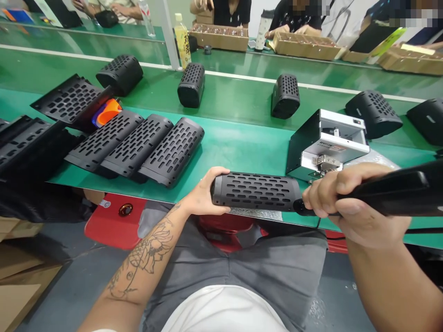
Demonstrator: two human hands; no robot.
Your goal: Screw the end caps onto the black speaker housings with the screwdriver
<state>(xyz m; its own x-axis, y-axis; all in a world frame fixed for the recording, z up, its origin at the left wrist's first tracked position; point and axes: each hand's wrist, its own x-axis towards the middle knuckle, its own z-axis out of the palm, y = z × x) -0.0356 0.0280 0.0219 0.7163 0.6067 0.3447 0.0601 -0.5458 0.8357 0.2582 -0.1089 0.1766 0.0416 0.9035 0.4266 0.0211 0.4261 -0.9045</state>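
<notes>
My left hand (204, 191) is wrapped round the left end of a black slotted casing (256, 191), which lies across the table's front edge with its slotted face up. In my right hand (360, 198) is a black electric screwdriver (404, 191), held nearly level. Its nose meets the casing's right end; the bit and any screw there are hidden. Just behind my right hand stands a screw feeder (325, 145), a black and silver box.
Three slotted casings (175, 150) lie side by side at left, near an open casing (74, 99) and an orange and purple object (107, 112). Several black units (192, 85) stand on the green belt (235, 94). Across it, people sit by cardboard trays (219, 38).
</notes>
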